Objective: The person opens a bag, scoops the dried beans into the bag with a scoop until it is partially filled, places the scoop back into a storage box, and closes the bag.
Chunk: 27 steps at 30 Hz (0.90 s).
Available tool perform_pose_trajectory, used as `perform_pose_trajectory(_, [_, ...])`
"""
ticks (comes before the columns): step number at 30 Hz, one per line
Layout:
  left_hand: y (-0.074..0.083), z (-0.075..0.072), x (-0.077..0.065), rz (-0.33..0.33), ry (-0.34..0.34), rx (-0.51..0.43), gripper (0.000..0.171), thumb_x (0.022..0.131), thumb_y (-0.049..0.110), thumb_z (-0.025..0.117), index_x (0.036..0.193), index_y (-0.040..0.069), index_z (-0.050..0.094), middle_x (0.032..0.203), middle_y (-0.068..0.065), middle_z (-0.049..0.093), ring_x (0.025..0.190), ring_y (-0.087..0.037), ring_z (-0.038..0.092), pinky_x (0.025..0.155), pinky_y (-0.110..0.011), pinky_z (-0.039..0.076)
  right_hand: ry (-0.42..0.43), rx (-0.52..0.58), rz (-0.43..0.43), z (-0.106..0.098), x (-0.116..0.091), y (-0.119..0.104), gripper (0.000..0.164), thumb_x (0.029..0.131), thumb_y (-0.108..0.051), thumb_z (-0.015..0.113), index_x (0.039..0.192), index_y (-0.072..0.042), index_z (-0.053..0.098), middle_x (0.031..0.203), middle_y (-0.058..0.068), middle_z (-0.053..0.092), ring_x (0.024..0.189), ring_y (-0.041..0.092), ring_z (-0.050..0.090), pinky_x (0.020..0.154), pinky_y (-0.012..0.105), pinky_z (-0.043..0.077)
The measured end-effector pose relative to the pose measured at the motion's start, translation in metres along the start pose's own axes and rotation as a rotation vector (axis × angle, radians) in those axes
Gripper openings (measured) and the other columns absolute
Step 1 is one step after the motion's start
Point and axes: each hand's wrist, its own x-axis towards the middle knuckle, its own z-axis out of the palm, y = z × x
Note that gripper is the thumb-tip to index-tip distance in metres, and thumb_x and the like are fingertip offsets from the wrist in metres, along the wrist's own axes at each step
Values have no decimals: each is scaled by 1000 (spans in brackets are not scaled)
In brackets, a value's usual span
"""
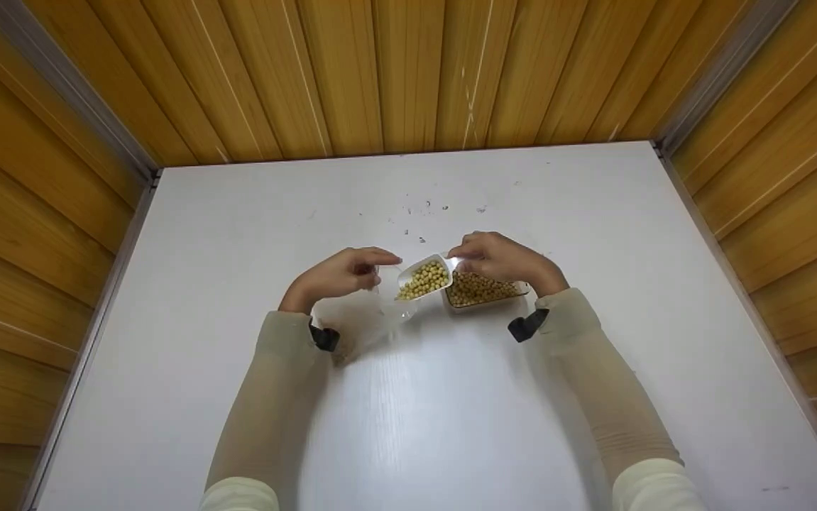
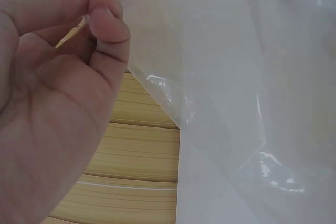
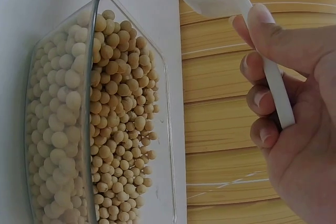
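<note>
My right hand (image 1: 499,257) grips the handle of a white scoop (image 3: 278,90), fingers and thumb wrapped along it. In the head view the scoop's bowl carries a heap of soybeans (image 1: 425,279) and overlaps the mouth of a clear plastic bag (image 2: 220,77). The edge of that bag is pinched between thumb and finger of my left hand (image 1: 341,277); it hangs down toward the tabletop. Below my right hand stands a clear glass container (image 3: 96,129) full of soybeans (image 3: 123,108).
The white table (image 1: 408,426) ends at wood-patterned panels (image 1: 408,78) at the back and both sides. Small dark marks (image 1: 422,240) dot the tabletop beyond the hands. A black strap piece (image 1: 527,325) sits at the right wrist.
</note>
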Motion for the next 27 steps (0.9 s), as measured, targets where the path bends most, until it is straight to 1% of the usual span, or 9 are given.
perform_pose_trajectory(8, [-1, 0, 0, 9, 6, 19, 42, 93, 2, 50, 134, 9, 57, 139, -12, 52, 83, -15, 54, 77, -27, 46, -6, -11, -3, -2, 1, -3, 28, 95, -12, 58, 121, -8, 68, 93, 7, 61, 83, 18, 45, 76, 33, 39])
perform_pose_trajectory(13, [0, 0, -1, 10, 2, 21, 42, 94, 2, 50, 135, 9, 57, 140, -12, 52, 85, -15, 54, 77, -26, 47, -11, -44, -21, -4, 1, -7, 28, 94, -11, 58, 120, -7, 68, 92, 7, 61, 83, 17, 46, 77, 34, 41])
perform_pose_trajectory(20, [-1, 0, -1, 27, -6, 24, 42, 94, 1, 50, 136, 4, 54, 140, -14, 51, 85, -15, 55, 77, -25, 47, -16, -94, -26, -6, 0, -13, 28, 95, -10, 57, 120, -7, 68, 93, 8, 62, 85, 19, 48, 77, 34, 42])
perform_pose_trajectory(24, [-2, 0, -1, 30, -4, 44, 42, 94, 3, 50, 135, 5, 55, 140, -13, 52, 84, -15, 55, 77, -26, 46, -21, -114, -20, -7, 0, -16, 28, 94, -9, 58, 120, -7, 68, 94, 9, 63, 86, 20, 49, 78, 35, 43])
perform_pose_trajectory(27, [-2, 0, -1, 26, -5, 42, 41, 94, 4, 51, 136, 6, 55, 140, -13, 52, 83, -15, 56, 78, -27, 47, -20, -137, -27, -7, 0, -17, 28, 94, -10, 59, 120, -7, 68, 94, 9, 63, 86, 21, 50, 78, 35, 43])
